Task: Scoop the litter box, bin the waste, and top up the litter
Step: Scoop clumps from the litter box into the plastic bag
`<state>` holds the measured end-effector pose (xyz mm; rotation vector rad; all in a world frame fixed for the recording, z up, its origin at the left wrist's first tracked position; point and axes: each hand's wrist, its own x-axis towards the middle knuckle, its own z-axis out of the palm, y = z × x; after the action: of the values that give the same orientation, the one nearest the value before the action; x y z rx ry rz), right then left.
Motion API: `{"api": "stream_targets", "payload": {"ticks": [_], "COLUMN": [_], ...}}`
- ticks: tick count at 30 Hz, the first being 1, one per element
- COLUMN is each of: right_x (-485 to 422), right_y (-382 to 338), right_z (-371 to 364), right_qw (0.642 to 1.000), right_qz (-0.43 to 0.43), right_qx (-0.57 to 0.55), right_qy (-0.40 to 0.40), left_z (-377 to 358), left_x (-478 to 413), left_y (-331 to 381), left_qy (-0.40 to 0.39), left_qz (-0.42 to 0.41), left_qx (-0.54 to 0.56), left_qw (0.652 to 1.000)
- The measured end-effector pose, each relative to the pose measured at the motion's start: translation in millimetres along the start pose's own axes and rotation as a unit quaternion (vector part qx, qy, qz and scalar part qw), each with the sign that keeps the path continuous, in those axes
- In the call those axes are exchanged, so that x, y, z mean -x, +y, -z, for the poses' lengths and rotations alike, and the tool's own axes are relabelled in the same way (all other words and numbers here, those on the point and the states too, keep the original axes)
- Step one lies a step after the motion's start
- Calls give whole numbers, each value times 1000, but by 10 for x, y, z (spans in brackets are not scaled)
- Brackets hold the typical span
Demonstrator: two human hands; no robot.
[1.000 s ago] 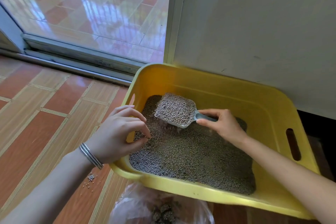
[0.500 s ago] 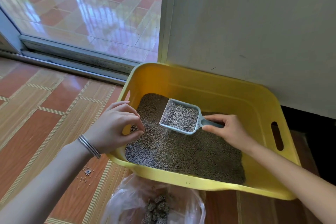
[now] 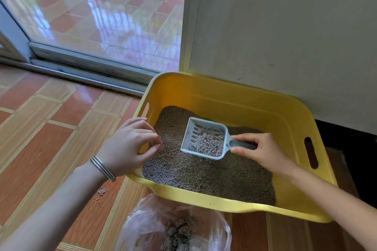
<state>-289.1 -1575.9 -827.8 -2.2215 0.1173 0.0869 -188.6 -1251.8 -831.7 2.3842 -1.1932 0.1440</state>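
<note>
Sifting litter over a yellow litter box (image 3: 234, 96), a person's right hand (image 3: 263, 154) pinches the handle of a pale blue slotted scoop (image 3: 206, 138) between thumb and fingers, the scoop's pan reaching leftward from that grip and held just above the grey litter (image 3: 214, 173). Part of the pan's slotted floor shows bare; a clump of granules sits at the end nearest the handle. Across the pan from the grip, the left hand (image 3: 130, 146), a bangle (image 3: 103, 168) at its wrist, lies over the box's left rim with fingers curled, tips close together at the litter; whether they hold anything cannot be told. Nearer the person than the grip, a clear plastic bag (image 3: 173, 226) holding dark clumps lies open on the tiled floor (image 3: 51, 128). Judged from this, scooping is in hand; next, the scoop's load likely needs carrying level over the near rim and tipping into the bag. Topping up is not yet begun.
</note>
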Motion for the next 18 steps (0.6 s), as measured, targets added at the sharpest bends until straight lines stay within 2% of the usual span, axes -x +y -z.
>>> {"api": "stream_targets", "payload": {"ticks": [18], "right_x": [120], "right_y": [-15], "right_z": [-28], "right_qw": [1000], "right_qz": [16], "right_qx": [18], "right_qy": [-16], "left_z": [-8], "left_x": [170], "left_y": [103], "left_qy": [1], "left_qz": [-5], "left_qx": [-33], "left_qw": [999]}}
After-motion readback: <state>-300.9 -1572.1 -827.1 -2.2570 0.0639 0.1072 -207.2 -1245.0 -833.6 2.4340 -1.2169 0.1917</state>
